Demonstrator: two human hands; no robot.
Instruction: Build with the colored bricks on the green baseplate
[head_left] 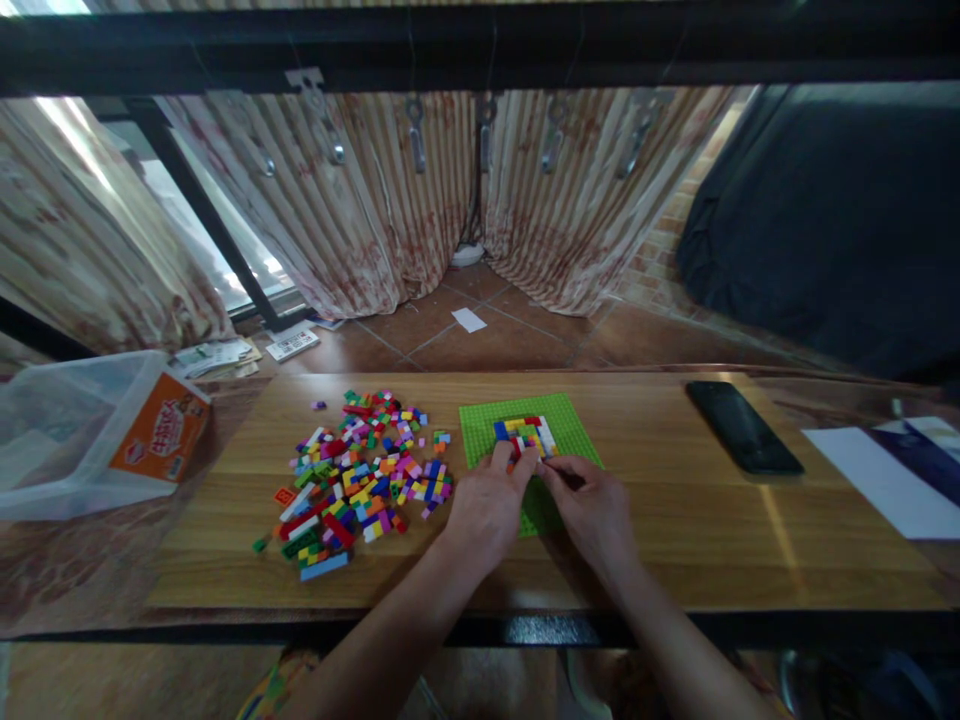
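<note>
A green studded baseplate [574,420] lies on the wooden board, carrying a small structure of coloured toy bricks [541,430] in white, red, yellow and blue. My left hand [491,500] rests over the near left side of the structure, its fingers bent down onto the bricks. From the right, my right hand [592,505] reaches the near edge of the structure with thumb and forefinger pinched together. The two hands' fingertips nearly meet there. Whatever lies between the fingers is too small and covered to make out.
A heap of loose toy bricks [367,470] spreads left of the baseplate on the wooden board [660,560]. A black phone [744,427] lies to the right, with white paper [885,480] beyond it. A clear plastic bin [82,430] with an orange label stands at far left.
</note>
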